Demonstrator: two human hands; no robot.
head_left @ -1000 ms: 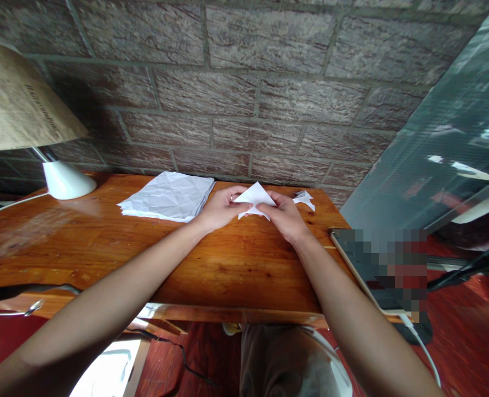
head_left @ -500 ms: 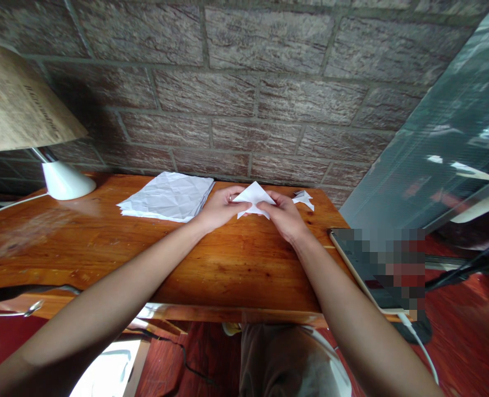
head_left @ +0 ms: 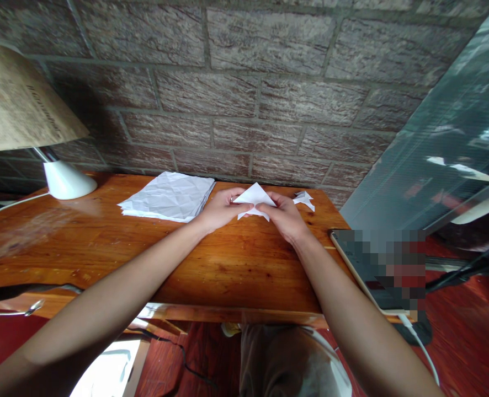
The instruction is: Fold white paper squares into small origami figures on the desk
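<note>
A piece of folded white paper (head_left: 255, 195) is held between my two hands over the wooden table, one pointed corner facing the wall and two small points hanging toward me. My left hand (head_left: 224, 208) pinches its left side, thumb on top and fingers underneath. On the right side, my right hand (head_left: 285, 214) grips it the same way, and the two thumb tips nearly meet at the middle. The fingers beneath the paper are mostly hidden. Just right of my right hand lies a small folded paper figure (head_left: 306, 199).
A stack of creased white sheets (head_left: 168, 194) lies left of my hands. A lamp (head_left: 68, 181) with a newsprint shade stands at the far left. At the right edge of the table (head_left: 244, 270) is a tablet (head_left: 364, 270) with a white cable. A brick wall (head_left: 232, 99) rises behind.
My thumbs have shifted very slightly closer together on the folded paper. Otherwise the hands and the other things stay as they were.
</note>
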